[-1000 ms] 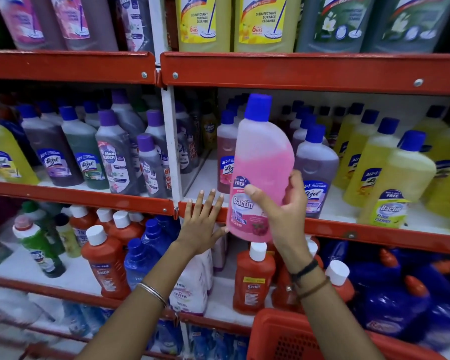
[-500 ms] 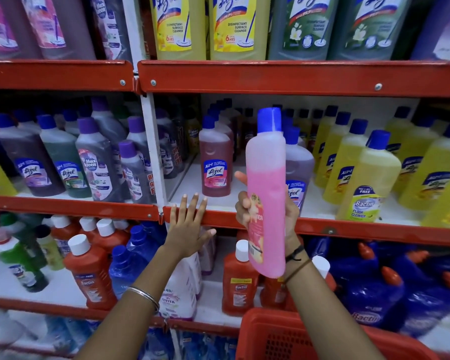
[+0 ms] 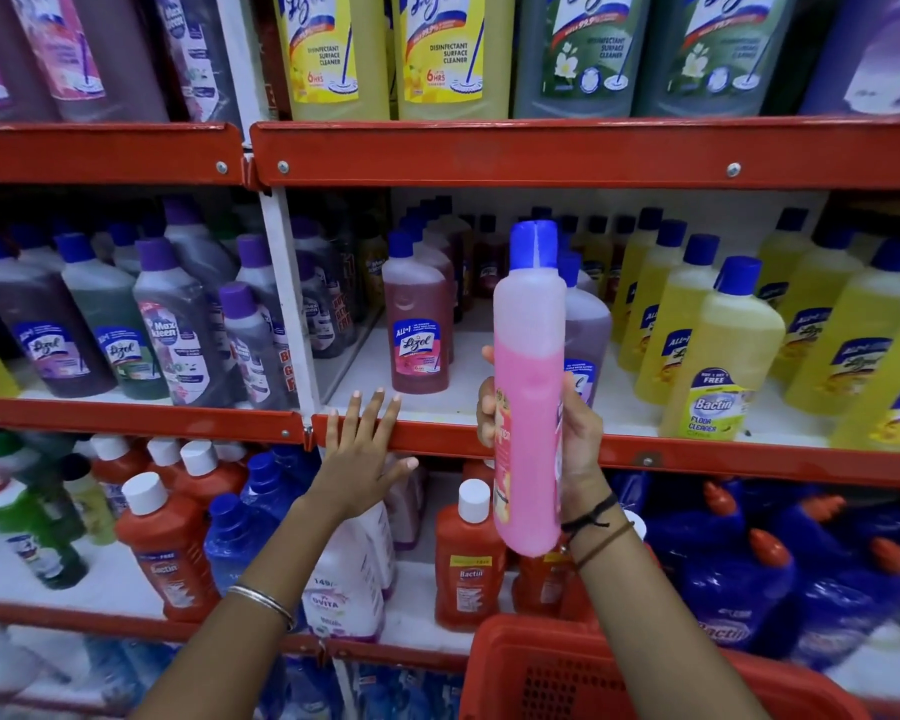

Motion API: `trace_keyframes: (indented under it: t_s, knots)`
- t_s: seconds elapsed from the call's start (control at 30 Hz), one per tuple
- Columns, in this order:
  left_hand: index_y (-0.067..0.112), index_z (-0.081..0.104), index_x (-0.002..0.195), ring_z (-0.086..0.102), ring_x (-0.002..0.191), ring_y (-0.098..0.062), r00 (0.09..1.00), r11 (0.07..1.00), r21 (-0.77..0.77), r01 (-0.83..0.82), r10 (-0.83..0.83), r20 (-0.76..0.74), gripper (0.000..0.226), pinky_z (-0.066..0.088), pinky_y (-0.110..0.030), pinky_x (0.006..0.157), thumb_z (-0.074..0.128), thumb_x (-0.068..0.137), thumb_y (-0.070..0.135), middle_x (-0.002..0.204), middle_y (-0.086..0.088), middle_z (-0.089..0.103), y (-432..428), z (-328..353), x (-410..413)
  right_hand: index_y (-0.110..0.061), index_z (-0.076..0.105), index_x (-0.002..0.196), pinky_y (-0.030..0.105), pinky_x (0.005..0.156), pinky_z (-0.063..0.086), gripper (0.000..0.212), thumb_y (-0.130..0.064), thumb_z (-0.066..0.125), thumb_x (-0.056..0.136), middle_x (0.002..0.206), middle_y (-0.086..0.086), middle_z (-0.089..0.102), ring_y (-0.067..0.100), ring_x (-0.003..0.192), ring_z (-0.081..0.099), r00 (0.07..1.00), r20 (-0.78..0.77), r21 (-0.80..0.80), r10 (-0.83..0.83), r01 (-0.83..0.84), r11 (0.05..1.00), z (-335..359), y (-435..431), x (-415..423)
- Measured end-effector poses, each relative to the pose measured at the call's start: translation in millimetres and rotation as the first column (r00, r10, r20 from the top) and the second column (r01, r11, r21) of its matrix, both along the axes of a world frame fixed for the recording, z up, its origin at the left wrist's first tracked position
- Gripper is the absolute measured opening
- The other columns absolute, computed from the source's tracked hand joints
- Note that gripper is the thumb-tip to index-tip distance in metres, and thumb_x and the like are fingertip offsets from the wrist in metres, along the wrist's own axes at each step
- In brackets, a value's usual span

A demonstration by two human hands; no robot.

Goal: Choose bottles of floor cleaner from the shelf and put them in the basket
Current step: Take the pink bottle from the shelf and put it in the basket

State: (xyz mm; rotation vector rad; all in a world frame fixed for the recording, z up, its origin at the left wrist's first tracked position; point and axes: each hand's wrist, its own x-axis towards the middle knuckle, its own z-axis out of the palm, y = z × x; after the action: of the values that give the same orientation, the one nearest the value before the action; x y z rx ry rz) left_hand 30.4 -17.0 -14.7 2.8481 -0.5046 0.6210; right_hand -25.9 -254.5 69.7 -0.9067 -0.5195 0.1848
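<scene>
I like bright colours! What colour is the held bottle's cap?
Blue cap on the pink plastic bottle, head view.

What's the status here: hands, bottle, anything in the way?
Right hand gripping pink bottle, upright, above red basket. Left hand open, empty, at shelf edge. Nothing between bottle and basket.

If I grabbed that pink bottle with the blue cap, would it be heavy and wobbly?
Probably fairly heavy: the pink bottle looks well over half full of liquid. It likely sloshes when tilted, since the top part is empty. Being tall and narrow, it may tip easily if set down carelessly. The right hand wraps it firmly, so it seems stiff plastic.
</scene>
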Motion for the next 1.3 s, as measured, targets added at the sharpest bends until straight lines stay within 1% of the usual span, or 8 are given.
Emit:
trace_keyframes:
  t_s: [0.17, 0.33, 0.43, 0.53, 0.63, 0.73, 1.03, 1.3]
  knots:
    - [0.023, 0.009, 0.146, -0.019, 0.139, -0.013, 0.974, 0.933, -0.28, 0.226, -0.218, 0.06, 0.075, 0.0, -0.046, 0.111, 0.027, 0.087, 0.065, 0.155, -0.001, -0.007, -31, 26, -36, -0.01, 0.06, 0.113, 0.031, 0.069, 0.058, 0.067, -0.048, 0.082, 0.062, 0.094, 0.004, 0.075, 0.019, 0.08, 0.071, 0.987, 0.064, -0.104, -0.147, 0.153, 0.983, 5, -34, -26]
    - [0.017, 0.031, 0.14, 0.018, 0.137, -0.013, 0.879, 0.664, -0.621, 0.416, -0.468, 0.088, 0.065, 0.018, -0.025, 0.109, 0.029, 0.091, 0.06, 0.146, -0.006, 0.024, -95, 51, -94, -0.02, 0.05, 0.121, 0.024, 0.075, 0.055, 0.066, -0.041, 0.08, 0.066, 0.106, -0.005, 0.073, 0.013, 0.095, 0.069, 0.924, 0.15, -0.256, -0.351, 0.379, 0.889, -14, -71, -65]
    - [0.01, 0.038, 0.134, 0.034, 0.129, -0.017, 0.8, 0.543, -0.694, 0.473, -0.594, 0.08, 0.063, 0.027, -0.028, 0.106, 0.032, 0.092, 0.056, 0.134, -0.009, 0.039, -135, 49, -120, -0.022, 0.049, 0.124, 0.026, 0.078, 0.055, 0.064, -0.028, 0.079, 0.068, 0.112, -0.005, 0.071, 0.014, 0.102, 0.067, 0.913, 0.138, -0.315, -0.383, 0.407, 0.857, -38, -94, -86]
    - [0.028, 0.044, 0.124, 0.05, 0.115, -0.012, 0.77, 0.484, -0.76, 0.434, -0.638, 0.033, 0.042, 0.039, -0.028, 0.095, 0.056, 0.086, 0.043, 0.122, 0.0, 0.053, -170, 36, -135, -0.022, 0.05, 0.12, 0.026, 0.079, 0.054, 0.064, -0.033, 0.082, 0.065, 0.111, -0.008, 0.07, 0.012, 0.101, 0.065, 0.895, 0.114, -0.383, -0.432, 0.441, 0.812, -65, -117, -103]
    - [0.04, 0.043, 0.119, 0.057, 0.104, -0.003, 0.78, 0.511, -0.788, 0.345, -0.623, -0.062, 0.051, 0.046, -0.021, 0.084, 0.071, 0.075, 0.037, 0.115, 0.012, 0.059, -194, 12, -142, -0.024, 0.052, 0.115, 0.027, 0.079, 0.054, 0.062, -0.027, 0.083, 0.062, 0.108, -0.011, 0.069, 0.011, 0.1, 0.064, 0.885, 0.11, -0.495, -0.452, 0.443, 0.748, -92, -138, -119]
    - [0.04, 0.049, 0.114, 0.062, 0.093, -0.005, 0.79, 0.582, -0.766, 0.272, -0.59, -0.168, 0.055, 0.052, -0.028, 0.075, 0.075, 0.067, 0.045, 0.105, 0.012, 0.065, -208, -23, -146, -0.028, 0.055, 0.107, 0.024, 0.08, 0.054, 0.056, -0.018, 0.085, 0.06, 0.101, -0.012, 0.07, 0.008, 0.095, 0.064, 0.888, 0.13, -0.639, -0.441, 0.415, 0.647, -123, -161, -130]
    - [0.015, 0.055, 0.123, 0.054, 0.108, -0.007, 0.75, 0.751, -0.644, 0.144, -0.507, -0.424, 0.073, 0.04, -0.022, 0.091, 0.07, 0.061, 0.051, 0.118, 0.006, 0.058, -236, -149, -166, -0.024, 0.055, 0.118, 0.039, 0.092, 0.05, 0.06, -0.03, 0.082, 0.065, 0.118, -0.002, 0.066, 0.01, 0.107, 0.061, 0.917, 0.204, -0.911, -0.342, 0.306, 0.277, -236, -194, -144]
    - [0.013, 0.062, 0.111, 0.06, 0.096, -0.006, 0.675, 0.786, -0.607, -0.116, -0.386, -0.629, 0.063, 0.049, -0.032, 0.083, 0.07, 0.058, 0.045, 0.107, 0.004, 0.065, -230, -223, -165, -0.012, 0.056, 0.109, 0.04, 0.078, 0.051, 0.064, -0.052, 0.062, 0.059, 0.107, 0.01, 0.07, 0.026, 0.098, 0.066, 0.95, 0.037, -0.965, -0.311, 0.115, 0.236, -298, -172, -134]
